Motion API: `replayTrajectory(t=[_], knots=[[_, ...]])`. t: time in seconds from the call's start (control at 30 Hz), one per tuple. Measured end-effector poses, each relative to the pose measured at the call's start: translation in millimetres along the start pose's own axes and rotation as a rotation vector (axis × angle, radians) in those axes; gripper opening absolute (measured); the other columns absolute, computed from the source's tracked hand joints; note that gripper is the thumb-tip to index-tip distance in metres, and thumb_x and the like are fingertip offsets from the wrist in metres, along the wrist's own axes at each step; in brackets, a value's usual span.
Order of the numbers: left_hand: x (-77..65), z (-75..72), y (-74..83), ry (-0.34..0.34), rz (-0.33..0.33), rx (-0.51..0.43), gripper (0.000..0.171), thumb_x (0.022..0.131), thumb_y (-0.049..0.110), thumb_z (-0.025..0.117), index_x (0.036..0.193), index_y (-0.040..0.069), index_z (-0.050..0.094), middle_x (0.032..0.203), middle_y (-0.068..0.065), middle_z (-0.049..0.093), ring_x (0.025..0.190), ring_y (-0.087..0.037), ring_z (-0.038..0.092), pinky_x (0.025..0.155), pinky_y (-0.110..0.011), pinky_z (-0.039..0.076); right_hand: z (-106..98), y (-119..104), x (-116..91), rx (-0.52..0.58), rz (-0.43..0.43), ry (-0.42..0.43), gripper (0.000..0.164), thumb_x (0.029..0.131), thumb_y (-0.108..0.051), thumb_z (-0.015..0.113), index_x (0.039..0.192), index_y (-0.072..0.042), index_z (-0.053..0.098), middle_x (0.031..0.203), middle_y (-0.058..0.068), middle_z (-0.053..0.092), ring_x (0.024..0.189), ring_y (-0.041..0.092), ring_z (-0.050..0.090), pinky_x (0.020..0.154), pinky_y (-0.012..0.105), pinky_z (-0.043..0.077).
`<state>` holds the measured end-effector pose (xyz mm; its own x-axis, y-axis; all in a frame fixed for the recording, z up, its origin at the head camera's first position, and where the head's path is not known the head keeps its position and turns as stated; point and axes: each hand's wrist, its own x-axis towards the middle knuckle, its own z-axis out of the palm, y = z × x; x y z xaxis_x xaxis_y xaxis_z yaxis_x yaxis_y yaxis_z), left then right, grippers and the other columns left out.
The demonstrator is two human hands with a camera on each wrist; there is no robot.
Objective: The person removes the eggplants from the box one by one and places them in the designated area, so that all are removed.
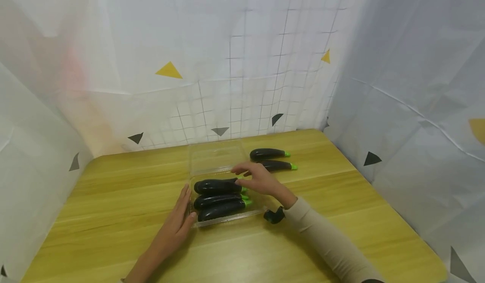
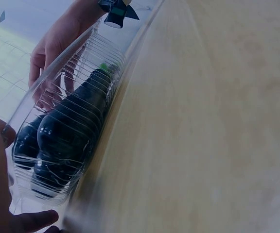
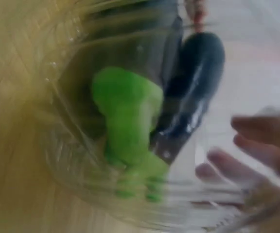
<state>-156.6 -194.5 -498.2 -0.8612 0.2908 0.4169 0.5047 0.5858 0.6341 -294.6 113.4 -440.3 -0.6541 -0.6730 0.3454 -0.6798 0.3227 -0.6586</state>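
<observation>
A clear plastic clamshell box (image 1: 231, 220) lies open on the table, its lid (image 1: 216, 156) folded back. Several dark eggplants (image 1: 216, 186) with green stems lie side by side and stacked in it, stems to the right. My left hand (image 1: 177, 220) rests along the box's left wall, fingers nearly straight and thumb at the front corner. Above the right part of the box is my right hand (image 1: 261, 179), its fingers loosely bent over the stem ends and nothing in its grasp. The right wrist view shows green stems (image 3: 128, 111) through the plastic, with the fingers (image 3: 256, 155) apart from them.
Two more eggplants lie on the wooden table (image 1: 113, 198) behind the box to the right, a far one (image 1: 266, 153) and a nearer one (image 1: 278, 165) partly behind my right hand. A small black device (image 1: 274, 215) sits at my right wrist. White sheets (image 1: 204, 43) wall the table.
</observation>
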Motion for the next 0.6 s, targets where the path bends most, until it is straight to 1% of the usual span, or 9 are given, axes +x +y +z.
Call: replayTrajectory(t=[0.17, 0.3, 0.33, 0.47, 0.6], knots=[[0.2, -0.1, 0.3, 0.001, 0.008, 0.005, 0.065, 0.11, 0.015, 0.052, 0.163, -0.004, 0.019, 0.172, -0.019, 0.008, 0.154, -0.041, 0.015, 0.118, -0.017, 0.004, 6, 2, 2, -0.024, -0.013, -0.016, 0.035, 0.098, -0.007, 0.074, 0.13, 0.002, 0.066, 0.13, 0.014, 0.068, 0.116, 0.032, 0.067, 0.095, 0.046, 0.056], [0.4, -0.8, 0.0, 0.002, 0.001, 0.0, 0.066, 0.11, 0.014, 0.053, 0.164, -0.003, 0.019, 0.173, -0.014, 0.006, 0.154, -0.039, 0.015, 0.118, -0.017, 0.003, 11, 4, 3, -0.027, -0.031, -0.018, 0.036, 0.097, -0.006, 0.074, 0.131, 0.003, 0.066, 0.13, 0.014, 0.068, 0.116, 0.031, 0.067, 0.096, 0.048, 0.055], [0.5, -0.7, -0.3, 0.002, 0.002, 0.0, 0.066, 0.109, 0.014, 0.053, 0.164, -0.003, 0.019, 0.173, -0.014, 0.006, 0.154, -0.039, 0.015, 0.119, -0.018, 0.003, 12, 3, 3, -0.031, -0.029, -0.02, 0.037, 0.097, -0.006, 0.075, 0.131, 0.003, 0.066, 0.129, 0.014, 0.068, 0.115, 0.031, 0.067, 0.096, 0.049, 0.055], [0.4, -0.5, -0.6, -0.005, -0.004, -0.004, 0.067, 0.109, 0.014, 0.053, 0.164, -0.003, 0.019, 0.172, -0.017, 0.007, 0.154, -0.039, 0.015, 0.118, -0.017, 0.003, 17, 3, 3, -0.078, -0.014, -0.042, 0.038, 0.096, -0.007, 0.076, 0.132, 0.001, 0.067, 0.129, 0.011, 0.069, 0.116, 0.027, 0.066, 0.098, 0.045, 0.053], [-0.1, 0.3, -1.4, -0.002, 0.004, -0.001, 0.066, 0.11, 0.014, 0.053, 0.164, -0.003, 0.019, 0.172, -0.019, 0.008, 0.154, -0.04, 0.015, 0.118, -0.017, 0.004, 19, 0, 3, -0.105, -0.02, -0.061, 0.039, 0.094, -0.007, 0.078, 0.131, 0.001, 0.068, 0.129, 0.011, 0.069, 0.116, 0.025, 0.066, 0.101, 0.044, 0.052]])
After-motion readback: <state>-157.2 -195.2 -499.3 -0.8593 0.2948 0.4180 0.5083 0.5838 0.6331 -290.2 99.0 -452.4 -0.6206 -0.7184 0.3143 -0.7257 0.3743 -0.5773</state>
